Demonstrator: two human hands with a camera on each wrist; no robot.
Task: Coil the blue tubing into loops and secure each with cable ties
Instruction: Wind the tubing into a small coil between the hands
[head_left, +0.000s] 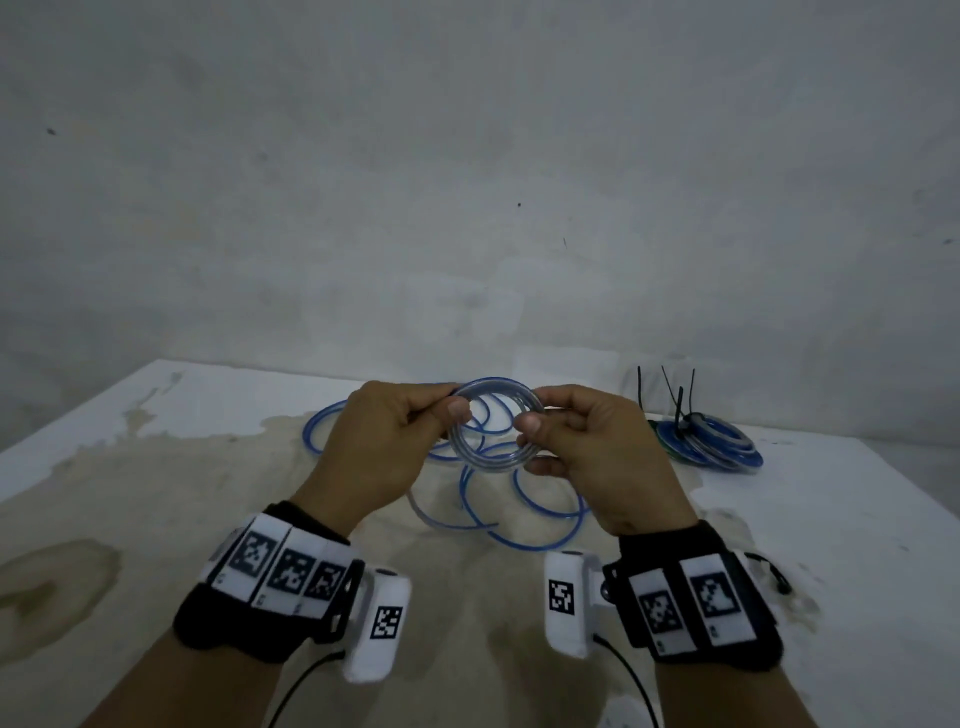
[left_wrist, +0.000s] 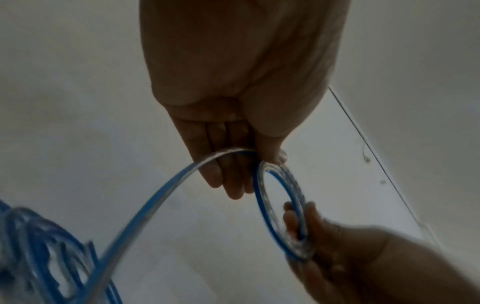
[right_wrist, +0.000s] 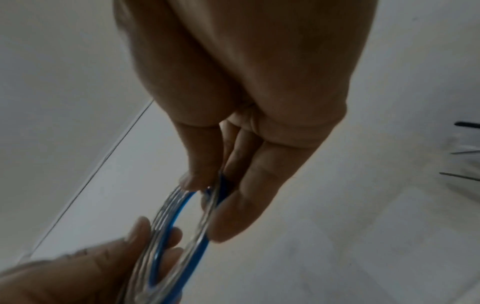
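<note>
Both hands (head_left: 498, 441) pinch a small, tight blue-and-clear tubing coil (head_left: 493, 426).

Small coil of blue-striped clear plastic tubing (head_left: 493, 427) at frame centre, above loose tubing loops (head_left: 524, 512) on the stained white table (head_left: 156, 467); stack of tied coils (head_left: 711, 441) at right.

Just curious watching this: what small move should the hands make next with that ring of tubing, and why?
Probably wind one more turn: the left hand and right hand pinch the small coil, yet loose tubing lies on the table and no tie is on it.
</note>
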